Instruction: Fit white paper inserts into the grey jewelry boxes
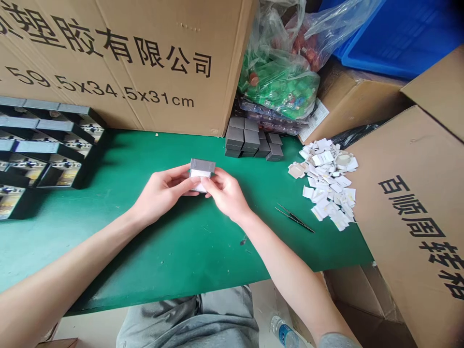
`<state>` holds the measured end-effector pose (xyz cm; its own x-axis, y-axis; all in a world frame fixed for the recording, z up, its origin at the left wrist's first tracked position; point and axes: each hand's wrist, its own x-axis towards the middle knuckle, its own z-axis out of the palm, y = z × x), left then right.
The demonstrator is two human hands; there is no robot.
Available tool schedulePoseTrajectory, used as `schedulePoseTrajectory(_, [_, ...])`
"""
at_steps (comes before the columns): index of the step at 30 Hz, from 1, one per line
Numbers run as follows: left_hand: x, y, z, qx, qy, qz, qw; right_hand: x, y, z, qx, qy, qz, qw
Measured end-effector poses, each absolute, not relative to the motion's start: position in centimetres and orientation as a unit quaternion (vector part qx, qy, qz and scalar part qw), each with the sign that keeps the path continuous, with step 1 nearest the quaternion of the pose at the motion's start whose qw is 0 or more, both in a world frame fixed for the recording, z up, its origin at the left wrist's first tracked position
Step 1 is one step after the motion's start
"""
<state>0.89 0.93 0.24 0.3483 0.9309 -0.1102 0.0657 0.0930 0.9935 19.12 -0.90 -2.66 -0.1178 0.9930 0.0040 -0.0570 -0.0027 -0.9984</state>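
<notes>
Between my two hands, over the green table, is a small grey box [202,166] with a white face or insert [200,175] below its grey top part. My left hand [163,193] is closed around the box's left side, its thumb across the white part. From the right, my right hand [226,193] grips the other side, thumb also pressed on the white part. The fingers behind the box are mostly hidden. A pair of tweezers [295,218] lies on the table right of my right forearm.
Small grey boxes [250,137] are stacked at the back. White paper pieces [331,179] lie heaped at right. Open dark boxes [54,150] stand at left. A large carton [123,58], bags of green parts [279,82] and a blue crate [398,38] border the green table [174,251].
</notes>
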Motion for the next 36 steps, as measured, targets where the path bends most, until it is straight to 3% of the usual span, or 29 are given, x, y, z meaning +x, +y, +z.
schedulePoseTrajectory(17, [0.4, 1.4, -0.1, 0.584, 0.461, 0.371, 0.555, 19.5, -0.7, -2.6, -0.416, -0.527, 0.581, 0.459])
schedulePoseTrajectory(27, [-0.9, 2.3, -0.7, 0.717, 0.409, 0.300, 0.478, 20.3, -0.7, -1.2, -0.468, -0.449, 0.562, 0.513])
schedulePoseTrajectory(36, [-0.6, 2.0, -0.7, 0.667, 0.397, 0.303, 0.553, 20.6, -0.4, -1.3, -0.453, -0.408, 0.592, 0.528])
